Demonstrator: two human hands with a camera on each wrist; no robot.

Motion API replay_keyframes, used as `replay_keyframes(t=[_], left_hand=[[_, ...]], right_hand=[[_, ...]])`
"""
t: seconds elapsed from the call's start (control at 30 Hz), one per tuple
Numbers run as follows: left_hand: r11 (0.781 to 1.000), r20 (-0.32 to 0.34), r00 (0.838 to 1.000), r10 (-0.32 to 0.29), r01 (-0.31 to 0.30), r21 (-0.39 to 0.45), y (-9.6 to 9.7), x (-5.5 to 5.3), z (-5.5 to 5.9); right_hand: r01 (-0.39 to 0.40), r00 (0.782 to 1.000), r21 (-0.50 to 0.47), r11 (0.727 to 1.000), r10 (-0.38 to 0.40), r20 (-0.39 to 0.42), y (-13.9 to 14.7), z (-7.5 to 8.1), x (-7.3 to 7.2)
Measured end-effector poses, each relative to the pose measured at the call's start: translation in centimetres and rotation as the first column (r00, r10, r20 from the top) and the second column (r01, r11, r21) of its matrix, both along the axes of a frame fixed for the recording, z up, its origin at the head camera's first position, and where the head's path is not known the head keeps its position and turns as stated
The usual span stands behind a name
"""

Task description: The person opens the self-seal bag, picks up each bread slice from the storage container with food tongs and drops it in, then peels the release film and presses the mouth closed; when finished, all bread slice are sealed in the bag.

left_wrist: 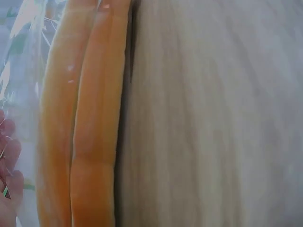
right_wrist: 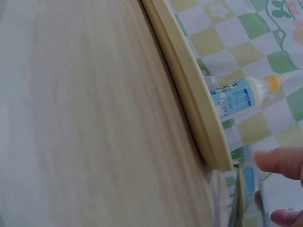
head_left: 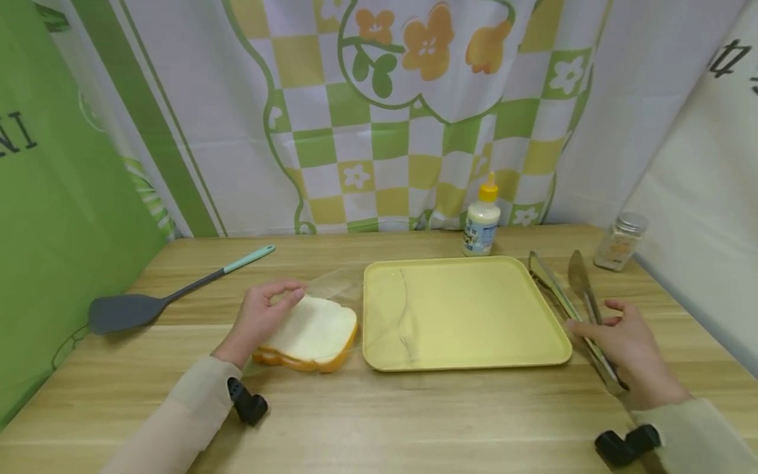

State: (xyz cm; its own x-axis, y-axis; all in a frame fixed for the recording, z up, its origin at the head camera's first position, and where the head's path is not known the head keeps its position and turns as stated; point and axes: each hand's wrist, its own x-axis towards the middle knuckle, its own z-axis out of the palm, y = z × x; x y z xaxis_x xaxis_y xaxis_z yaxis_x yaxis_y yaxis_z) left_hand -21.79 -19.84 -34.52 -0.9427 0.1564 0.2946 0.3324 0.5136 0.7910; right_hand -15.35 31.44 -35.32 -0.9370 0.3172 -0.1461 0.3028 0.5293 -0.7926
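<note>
At the left, two bread slices [head_left: 320, 329] with orange-brown crusts lie stacked inside a clear plastic bag [head_left: 334, 284]. The bag's loose mouth reaches over the tray's left part. My left hand [head_left: 266, 316] pinches the bag at the bread's back left corner; the wrist view shows its fingers [left_wrist: 10, 153] curled by the shiny film, beside the crusts [left_wrist: 94, 123]. At the right, my right hand [head_left: 628, 349] grips the metal tongs [head_left: 568, 306], thumb on the left arm and fingers across on the other side. The tongs' arms stand spread, tips pointing away from me.
Between the hands lies a yellow tray [head_left: 474, 365]. Behind it stands a squeeze bottle [head_left: 481, 227] with a yellow cap. A glass shaker jar [head_left: 622, 243] sits at the back right. A grey spatula [head_left: 127, 313] with a mint handle lies at the left. A checkered curtain [head_left: 379, 151] hangs behind.
</note>
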Motion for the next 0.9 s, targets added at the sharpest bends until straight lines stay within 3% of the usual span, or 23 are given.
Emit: replay_keyframes(t=[0.13, 0.33, 0.43, 0.53, 0.63, 0.73, 0.8, 0.9], left_hand=[[1.0, 0.025, 1.0, 0.003, -0.003, -0.028, -0.2, -0.4, 1.0], [0.997, -0.015, 1.0, -0.026, 0.024, -0.069, 0.6, -1.8, 3.8], [0.987, 0.016, 0.997, -0.073, 0.075, -0.142, 2.1, -2.8, 5.7], [0.96, 0.066, 0.987, -0.148, 0.16, -0.231, 4.0, -4.1, 7.1], [0.924, 0.083, 0.968, -0.236, 0.25, -0.29, 6.0, -5.4, 7.6], [0.894, 0.123, 0.944, -0.307, 0.33, -0.303, 7.8, -6.2, 7.4], [0.867, 0.167, 0.917, -0.363, 0.398, -0.299, 8.7, -6.4, 7.0], [0.807, 0.222, 0.862, -0.455, 0.505, -0.306, 10.0, -6.3, 6.1]], right_hand=[[0.07, 0.993, -0.001, 0.998, -0.07, -0.092, -0.5, 0.8, 0.1], [0.033, 0.974, 0.004, 0.999, -0.032, -0.226, -1.7, 2.5, 0.2], [-0.013, 0.968, 0.029, 0.999, 0.02, -0.25, -2.6, 3.1, 0.2], [-0.058, 0.964, 0.04, 0.997, 0.067, -0.258, -3.7, 3.5, 0.2], [-0.101, 0.96, 0.043, 0.994, 0.109, -0.259, -4.8, 3.8, 0.3], [-0.157, 0.955, 0.01, 0.988, 0.154, -0.255, -5.9, 4.0, 0.3], [-0.194, 0.952, -0.001, 0.981, 0.188, -0.24, -6.6, 4.2, 0.3], [-0.242, 0.946, -0.027, 0.97, 0.23, -0.227, -7.4, 4.3, 0.4]])
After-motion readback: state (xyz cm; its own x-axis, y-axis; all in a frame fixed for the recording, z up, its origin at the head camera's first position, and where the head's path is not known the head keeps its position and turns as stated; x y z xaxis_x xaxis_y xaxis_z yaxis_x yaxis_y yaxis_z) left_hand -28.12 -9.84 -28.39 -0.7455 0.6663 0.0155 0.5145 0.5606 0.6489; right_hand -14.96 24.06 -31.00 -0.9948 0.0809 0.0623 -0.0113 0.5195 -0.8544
